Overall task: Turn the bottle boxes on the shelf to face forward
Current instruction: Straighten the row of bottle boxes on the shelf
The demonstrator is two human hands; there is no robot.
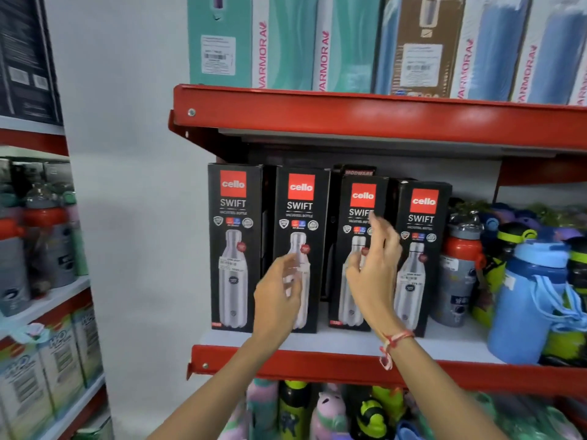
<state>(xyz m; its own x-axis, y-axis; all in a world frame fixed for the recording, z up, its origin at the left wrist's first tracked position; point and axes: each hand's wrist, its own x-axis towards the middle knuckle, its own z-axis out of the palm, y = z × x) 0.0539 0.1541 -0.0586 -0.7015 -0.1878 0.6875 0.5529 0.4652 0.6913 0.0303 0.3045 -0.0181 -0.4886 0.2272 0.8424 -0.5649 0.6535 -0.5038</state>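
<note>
Several black bottle boxes stand upright in a row on the middle shelf (333, 346), all showing their printed fronts. The leftmost box (233, 217) and the second box (301, 211) stand side by side. My left hand (279, 293) hovers open in front of the second box's lower half, blurred, not clearly gripping. My right hand (374, 268) is raised with fingers spread in front of the third box (359, 204), between it and the fourth box (422, 223). A dark box (359, 171) stands behind the third one.
Loose bottles crowd the shelf to the right: a red-capped grey one (460, 268) and a blue one (530, 296). Tall teal and blue boxes (286, 42) fill the upper shelf. Coloured bottles (333, 411) sit below. Another shelving unit (41, 281) stands at left.
</note>
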